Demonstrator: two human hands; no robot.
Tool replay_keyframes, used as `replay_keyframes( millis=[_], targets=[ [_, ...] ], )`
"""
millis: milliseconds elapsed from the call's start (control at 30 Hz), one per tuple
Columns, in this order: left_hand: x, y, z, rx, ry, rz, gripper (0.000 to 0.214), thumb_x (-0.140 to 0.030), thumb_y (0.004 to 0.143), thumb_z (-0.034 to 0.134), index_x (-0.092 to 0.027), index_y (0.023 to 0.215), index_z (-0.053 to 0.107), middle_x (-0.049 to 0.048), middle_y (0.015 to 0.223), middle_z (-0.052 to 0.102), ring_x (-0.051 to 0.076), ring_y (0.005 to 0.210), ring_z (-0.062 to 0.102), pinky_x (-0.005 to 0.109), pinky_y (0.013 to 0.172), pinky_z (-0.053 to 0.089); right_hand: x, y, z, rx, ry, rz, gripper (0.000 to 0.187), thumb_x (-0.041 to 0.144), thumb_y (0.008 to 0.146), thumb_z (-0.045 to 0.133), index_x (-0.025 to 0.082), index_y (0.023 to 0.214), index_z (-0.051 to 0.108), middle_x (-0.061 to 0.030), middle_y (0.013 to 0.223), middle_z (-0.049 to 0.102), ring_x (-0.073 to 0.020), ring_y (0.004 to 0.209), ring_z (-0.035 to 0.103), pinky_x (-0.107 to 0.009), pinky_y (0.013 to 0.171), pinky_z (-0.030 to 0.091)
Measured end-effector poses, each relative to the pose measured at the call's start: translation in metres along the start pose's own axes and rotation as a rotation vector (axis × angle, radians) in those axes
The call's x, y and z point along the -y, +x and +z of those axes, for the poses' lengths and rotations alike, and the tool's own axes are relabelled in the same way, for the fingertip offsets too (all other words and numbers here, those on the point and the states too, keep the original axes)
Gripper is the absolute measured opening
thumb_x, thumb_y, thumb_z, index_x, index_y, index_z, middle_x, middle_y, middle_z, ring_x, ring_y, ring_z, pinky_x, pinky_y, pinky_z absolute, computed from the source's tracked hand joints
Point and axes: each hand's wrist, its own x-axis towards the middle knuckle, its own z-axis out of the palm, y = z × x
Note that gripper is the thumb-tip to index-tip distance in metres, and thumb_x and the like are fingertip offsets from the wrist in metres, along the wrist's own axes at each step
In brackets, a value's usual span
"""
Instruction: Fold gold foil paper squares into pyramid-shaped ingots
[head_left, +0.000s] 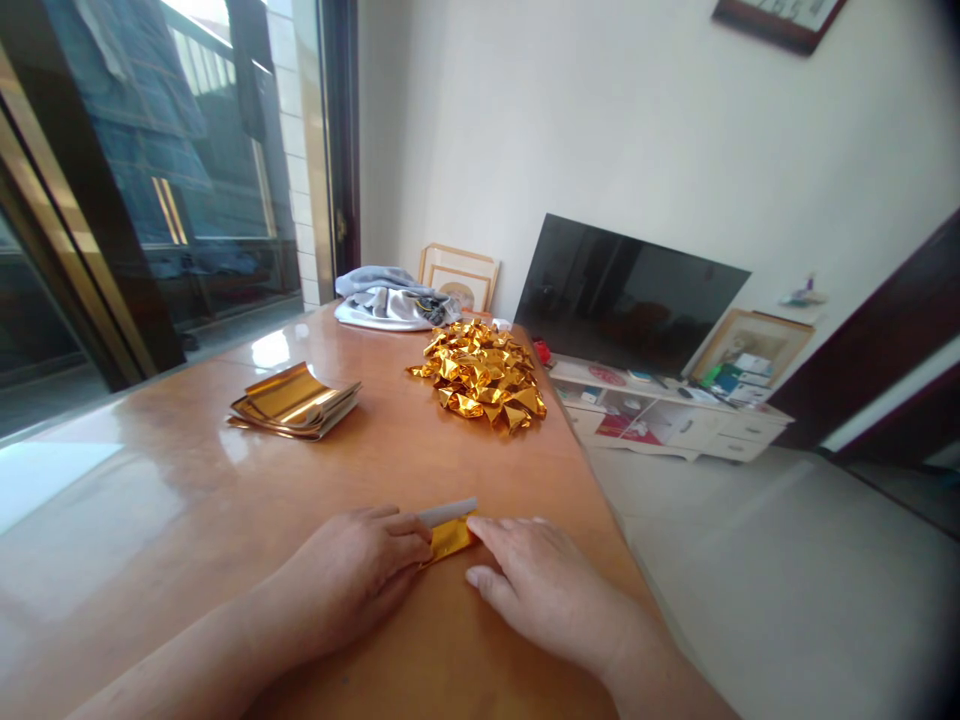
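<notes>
A sheet of gold foil paper (pixel 451 538), partly folded, lies on the wooden table in front of me, with a pale grey strip standing up along its far edge. My left hand (pixel 356 565) holds the left end, fingers curled and pressed on it; its thumb is mostly hidden. At the right end, the fingertips of my right hand (pixel 536 580) touch the foil, fingers stretched out and thumb apart, resting near the table. Farther left sits a stack of gold foil sheets (pixel 294 402) with curled edges. Folded gold foil pieces (pixel 484 378) form a heap at the far right.
The glossy table (pixel 360 460) ends in a long edge on my right, above a pale floor. Bundled grey-blue cloth (pixel 390 300) lies at its far end. Beyond stand a large television (pixel 630 295) and a white cabinet (pixel 675 425). Glass doors (pixel 187 200) are on the left.
</notes>
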Motion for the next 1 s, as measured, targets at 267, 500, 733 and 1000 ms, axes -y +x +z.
replay_keyframes(
  millis=[267,500,733,1000],
  targets=[
    [-0.001,0.001,0.001,-0.018,0.020,-0.026,0.030,-0.025,0.098,0.042,-0.027,0.099,0.072,0.0055,0.093,0.071,0.020,0.086,0.064,0.029,0.078,0.049,0.000,-0.002,-0.002,0.032,-0.007,0.027,0.031,0.045,0.100,0.048,0.027,0.115,0.068,-0.0054,0.104,0.076,-0.0251,0.096,0.071,-0.032,0.080,0.045],
    [0.008,0.000,0.003,-0.018,0.118,-0.179,0.023,-0.025,0.097,0.045,-0.024,0.101,0.068,0.0044,0.084,0.068,0.020,0.079,0.063,0.030,0.073,0.046,-0.003,0.011,0.006,-0.039,-0.011,0.015,0.042,0.042,0.107,0.034,0.026,0.108,0.072,-0.0050,0.099,0.076,-0.0202,0.090,0.069,-0.028,0.076,0.042],
    [0.007,0.002,0.002,-0.033,0.126,-0.148,0.024,-0.026,0.097,0.045,-0.023,0.092,0.068,0.0040,0.086,0.068,0.019,0.080,0.060,0.030,0.070,0.043,-0.004,0.020,0.011,-0.082,-0.060,0.061,0.035,0.040,0.105,0.043,0.026,0.101,0.075,-0.0046,0.095,0.068,-0.0175,0.088,0.063,-0.027,0.074,0.041],
    [0.001,0.001,-0.005,0.036,0.147,-0.138,0.027,-0.026,0.097,0.047,-0.029,0.100,0.073,0.0040,0.089,0.060,0.019,0.081,0.059,0.030,0.074,0.043,-0.005,0.021,0.016,-0.136,-0.042,0.049,0.027,0.037,0.102,0.050,0.027,0.105,0.074,-0.0050,0.100,0.064,-0.0189,0.096,0.060,-0.028,0.079,0.041]
  ],
)
